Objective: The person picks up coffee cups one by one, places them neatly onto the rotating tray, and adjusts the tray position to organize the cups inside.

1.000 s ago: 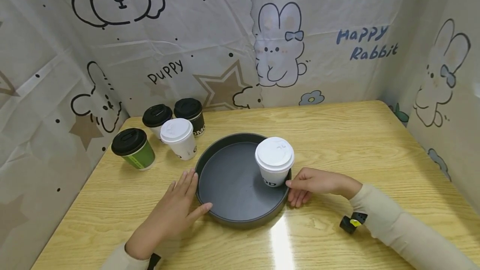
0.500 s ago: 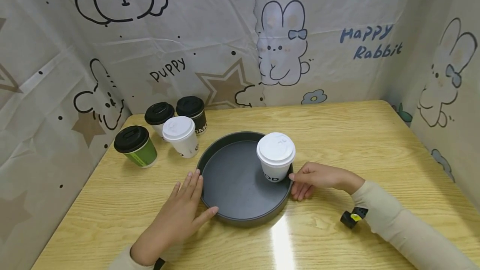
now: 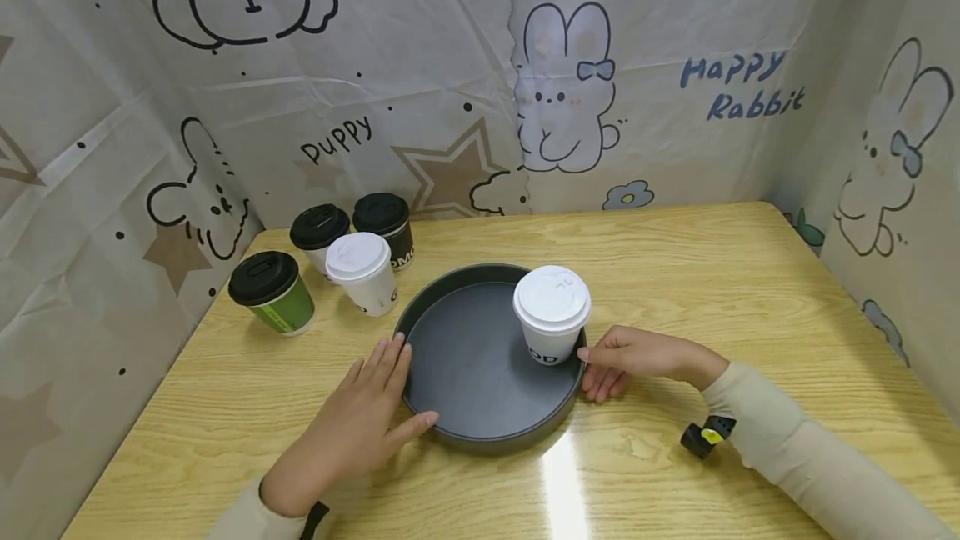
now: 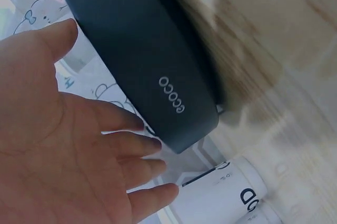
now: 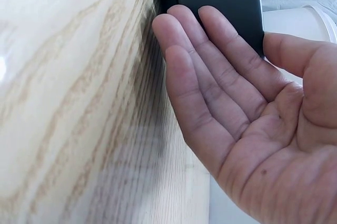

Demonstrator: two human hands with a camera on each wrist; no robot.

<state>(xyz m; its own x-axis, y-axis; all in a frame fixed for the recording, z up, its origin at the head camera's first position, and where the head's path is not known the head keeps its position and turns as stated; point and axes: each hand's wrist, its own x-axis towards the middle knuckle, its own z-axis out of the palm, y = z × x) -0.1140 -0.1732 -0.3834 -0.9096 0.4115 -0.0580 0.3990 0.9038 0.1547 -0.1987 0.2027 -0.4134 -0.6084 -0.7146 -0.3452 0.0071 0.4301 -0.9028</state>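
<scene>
A round dark grey tray (image 3: 480, 440) lies on the table, with lettering on its outer wall (image 4: 152, 71) in the left wrist view. Inside it, against the right side, a white paper cup (image 3: 550, 344) with a white lid stands upright. My left hand (image 3: 348, 423) touches the tray's left rim with extended fingertips, thumb spread to the near rim. At the right side is my right hand (image 3: 637, 355), its thumb tip at the rim below the cup. The right wrist view shows its lightly bent fingers (image 5: 226, 79) along the tray's outer wall.
Left of the tray stand several lidded cups: a green one (image 3: 281, 311) with a black lid, a white one (image 3: 363, 286) with a white lid, a black one (image 3: 397, 244), and a black-lidded pale one (image 3: 318, 232). Printed cloth (image 3: 435, 65) walls enclose the wooden table (image 3: 705, 265).
The head view has shifted slightly. My left fingertips sit a little farther onto the tray's rim. The right hand, tray and cup keep nearly the same arrangement.
</scene>
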